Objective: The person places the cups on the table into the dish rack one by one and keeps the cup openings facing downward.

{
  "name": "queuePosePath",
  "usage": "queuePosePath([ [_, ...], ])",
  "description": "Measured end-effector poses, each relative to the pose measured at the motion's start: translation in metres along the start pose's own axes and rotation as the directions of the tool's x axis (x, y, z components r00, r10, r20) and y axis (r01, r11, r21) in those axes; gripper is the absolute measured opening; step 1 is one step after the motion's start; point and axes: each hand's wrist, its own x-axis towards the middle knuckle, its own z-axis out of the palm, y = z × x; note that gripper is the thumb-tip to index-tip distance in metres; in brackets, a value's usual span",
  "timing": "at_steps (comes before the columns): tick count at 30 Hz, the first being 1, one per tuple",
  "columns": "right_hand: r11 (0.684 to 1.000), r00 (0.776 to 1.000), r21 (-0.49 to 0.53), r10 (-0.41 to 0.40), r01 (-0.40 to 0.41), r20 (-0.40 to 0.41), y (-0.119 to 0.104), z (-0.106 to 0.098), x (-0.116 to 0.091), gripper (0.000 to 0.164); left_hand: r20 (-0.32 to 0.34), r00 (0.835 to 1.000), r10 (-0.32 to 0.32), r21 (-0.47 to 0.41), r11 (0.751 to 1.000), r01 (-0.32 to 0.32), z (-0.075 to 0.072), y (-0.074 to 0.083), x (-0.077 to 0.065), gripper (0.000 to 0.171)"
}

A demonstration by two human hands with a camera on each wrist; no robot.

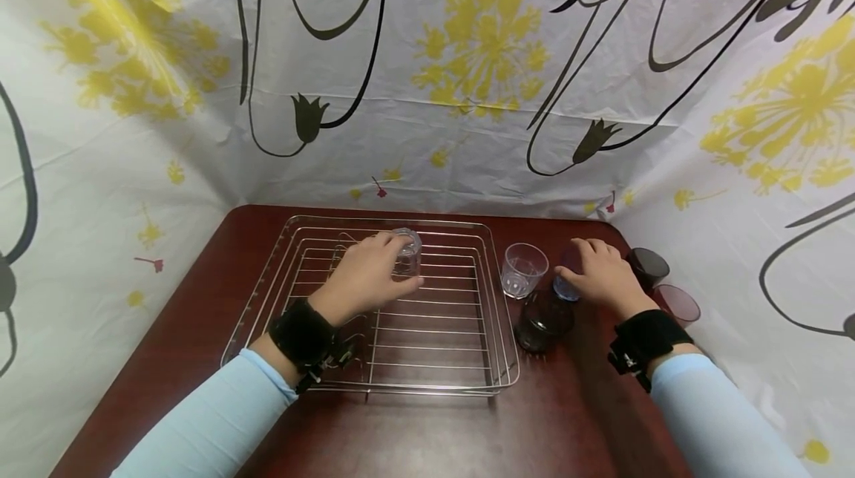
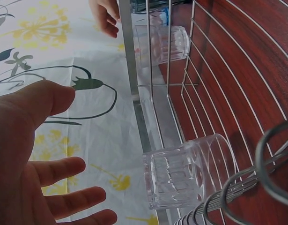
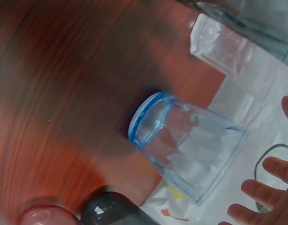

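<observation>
A clear drinking glass [image 1: 409, 259] stands upside down in the wire rack [image 1: 427, 391]. In the head view my left hand [image 1: 366, 275] is over it; the left wrist view shows the spread thumb and fingers apart from the glass [image 2: 181, 173]. Over on the right, my right hand [image 1: 601, 274] is above a blue-tinted glass [image 1: 566, 289], partly hiding it. That blue glass [image 3: 190, 145] is upright on the table in the right wrist view, with the loosely spread fingers [image 3: 263, 194] apart from it. Neither hand holds anything.
Beside the rack stand another clear glass [image 1: 523, 270] and a dark glass [image 1: 544, 323]. Beyond my right hand are a second dark glass [image 1: 648, 268] and a pink-tinted glass [image 1: 677, 303]. Printed cloth [image 1: 427, 159] walls in the reddish-brown table [image 1: 441, 441].
</observation>
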Motion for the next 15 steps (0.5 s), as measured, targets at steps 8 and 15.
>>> queuePosePath([
  [8,0.999,0.998,0.008,0.039,-0.04,0.046,0.011,0.005,0.007,0.09,-0.009,1.0,-0.004,-0.01,1.0,0.003,0.0,-0.001,0.0,0.077],
  [15,0.999,0.997,-0.007,0.038,-0.038,0.065,0.015,0.01,0.014,0.092,-0.025,1.0,-0.008,-0.012,1.0,0.007,0.001,-0.002,0.0,0.077],
])
